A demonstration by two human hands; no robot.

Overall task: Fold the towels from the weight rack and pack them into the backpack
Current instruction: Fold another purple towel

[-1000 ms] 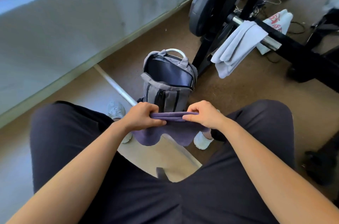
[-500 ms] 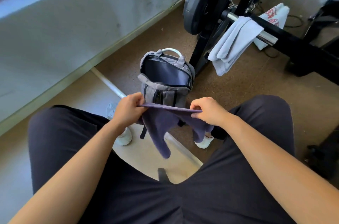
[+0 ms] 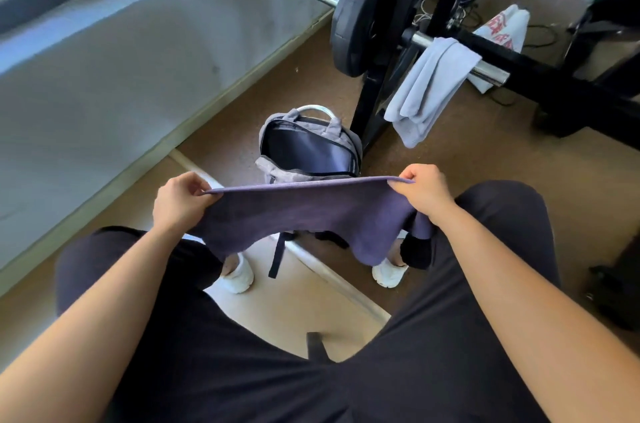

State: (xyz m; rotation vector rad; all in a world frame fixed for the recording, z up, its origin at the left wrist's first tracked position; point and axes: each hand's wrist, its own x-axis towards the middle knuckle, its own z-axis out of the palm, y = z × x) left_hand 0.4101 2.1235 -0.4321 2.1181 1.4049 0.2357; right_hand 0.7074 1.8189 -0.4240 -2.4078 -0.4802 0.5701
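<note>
Left hand and right hand each pinch a top corner of the purple towel, stretched taut above the open backpack.

Red lettering on the white towel is too blurred to read.

Matt purple cloth towel, glossy chrome metal bar, grey fabric backpack.
</note>
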